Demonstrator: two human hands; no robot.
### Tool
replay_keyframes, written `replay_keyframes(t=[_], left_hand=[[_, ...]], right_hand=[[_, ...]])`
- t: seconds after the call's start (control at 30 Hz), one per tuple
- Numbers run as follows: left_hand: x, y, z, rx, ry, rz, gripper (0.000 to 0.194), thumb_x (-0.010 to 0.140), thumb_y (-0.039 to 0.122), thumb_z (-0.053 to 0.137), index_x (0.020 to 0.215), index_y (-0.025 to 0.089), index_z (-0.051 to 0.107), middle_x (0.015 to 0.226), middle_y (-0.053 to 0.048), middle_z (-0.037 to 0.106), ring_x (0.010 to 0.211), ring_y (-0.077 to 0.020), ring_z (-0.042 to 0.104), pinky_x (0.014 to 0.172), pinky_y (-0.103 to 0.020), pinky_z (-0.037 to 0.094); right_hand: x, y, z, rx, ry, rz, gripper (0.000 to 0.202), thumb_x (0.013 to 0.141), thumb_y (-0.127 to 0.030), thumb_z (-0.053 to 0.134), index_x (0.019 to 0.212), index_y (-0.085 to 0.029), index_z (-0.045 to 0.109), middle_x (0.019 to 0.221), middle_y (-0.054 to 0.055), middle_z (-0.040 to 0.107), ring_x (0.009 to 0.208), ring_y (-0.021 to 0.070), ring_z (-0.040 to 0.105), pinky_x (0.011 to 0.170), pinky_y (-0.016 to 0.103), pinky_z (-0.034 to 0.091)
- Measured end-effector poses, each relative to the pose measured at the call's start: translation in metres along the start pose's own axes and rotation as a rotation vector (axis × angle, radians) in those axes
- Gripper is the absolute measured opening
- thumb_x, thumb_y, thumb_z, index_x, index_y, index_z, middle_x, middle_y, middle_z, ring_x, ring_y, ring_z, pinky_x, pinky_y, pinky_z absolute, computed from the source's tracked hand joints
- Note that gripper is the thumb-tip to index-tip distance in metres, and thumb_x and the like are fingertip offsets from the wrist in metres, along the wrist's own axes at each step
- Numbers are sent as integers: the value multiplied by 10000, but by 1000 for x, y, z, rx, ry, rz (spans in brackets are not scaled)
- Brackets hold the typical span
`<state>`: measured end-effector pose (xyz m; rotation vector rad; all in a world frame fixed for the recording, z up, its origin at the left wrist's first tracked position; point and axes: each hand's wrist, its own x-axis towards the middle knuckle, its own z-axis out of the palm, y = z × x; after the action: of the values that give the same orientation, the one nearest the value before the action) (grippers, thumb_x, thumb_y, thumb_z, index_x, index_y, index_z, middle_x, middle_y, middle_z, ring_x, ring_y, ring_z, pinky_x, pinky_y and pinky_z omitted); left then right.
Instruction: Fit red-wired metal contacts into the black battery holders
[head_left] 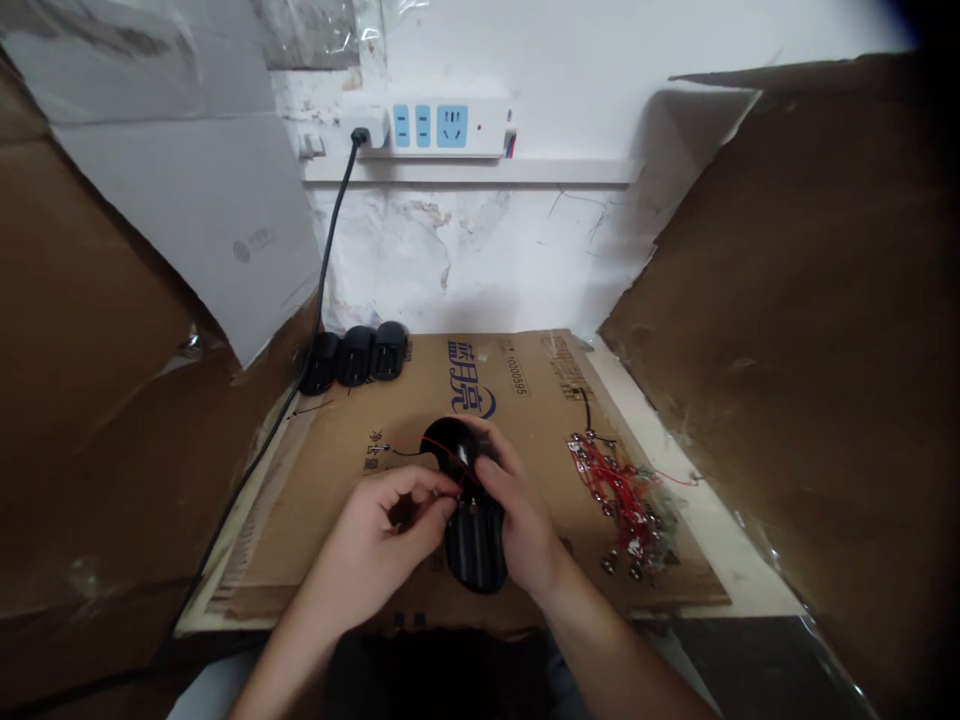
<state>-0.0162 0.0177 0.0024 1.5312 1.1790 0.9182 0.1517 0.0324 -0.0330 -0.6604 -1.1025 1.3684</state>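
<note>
A black plastic housing, rounded at its far end and with a ribbed hollow at its near end, is held above the cardboard. My right hand wraps around its right side, the thumb lying on top near the middle. From the left, my left hand pinches at the housing's middle, where a thin red wire runs down to the fingertips. Small metal contacts show beside those fingertips. A dark wire with a small metal end sticks out left from the housing.
Several metal contacts with red wires lie in a tangled pile on the right of the cardboard sheet. Three similar black housings stand at the back left. A power strip with a plugged-in black cable is on the wall. Cardboard panels flank both sides.
</note>
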Motion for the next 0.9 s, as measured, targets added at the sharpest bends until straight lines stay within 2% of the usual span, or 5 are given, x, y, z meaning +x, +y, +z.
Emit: replay_keyframes(t=[0.23, 0.37, 0.5, 0.73, 0.9], left_hand=[[-1, 4, -3, -44, -12, 3, 158, 929, 332, 745, 940, 193, 820, 722, -18, 672, 646, -143, 558, 611, -255, 429], [-3, 4, -1, -95, 44, 27, 114, 908, 314, 803, 930, 207, 838, 734, 4, 598, 689, -133, 535, 645, -250, 408], [-4, -2, 13, -375, 158, -89, 160, 888, 323, 862, 984, 230, 775, 832, 23, 539, 763, -120, 517, 686, -219, 408], [-1, -4, 33, -800, 60, -184, 368, 846, 286, 857, 1199, 263, 755, 1285, -55, 702, 1323, -267, 581, 1139, -365, 429], [-3, 0, 37, -915, -32, -263, 515, 814, 292, 848, 1318, 263, 744, 1370, -90, 717, 1436, -356, 549, 1218, -487, 394]], right_hand=[[-7, -5, 1, -21, -19, -22, 405, 1061, -494, 594, 1426, -337, 669, 1388, 55, 702, 1313, 312, 628, 1184, 489, 437], [-14, -4, 3, -95, 27, -189, 458, 1055, -490, 604, 1489, -345, 624, 1439, 61, 662, 1294, 317, 625, 1148, 503, 468], [-18, 2, 4, -177, 169, -358, 494, 1064, -514, 579, 1534, -363, 589, 1480, 66, 595, 1293, 314, 602, 1138, 512, 475], [-19, 4, 1, -244, 150, -348, 508, 1074, -544, 542, 1549, -368, 567, 1444, 79, 612, 1299, 332, 604, 1139, 558, 478], [-21, 1, 1, -303, 95, -323, 506, 1076, -536, 536, 1560, -388, 551, 1464, 64, 592, 1268, 314, 609, 1117, 535, 505]])
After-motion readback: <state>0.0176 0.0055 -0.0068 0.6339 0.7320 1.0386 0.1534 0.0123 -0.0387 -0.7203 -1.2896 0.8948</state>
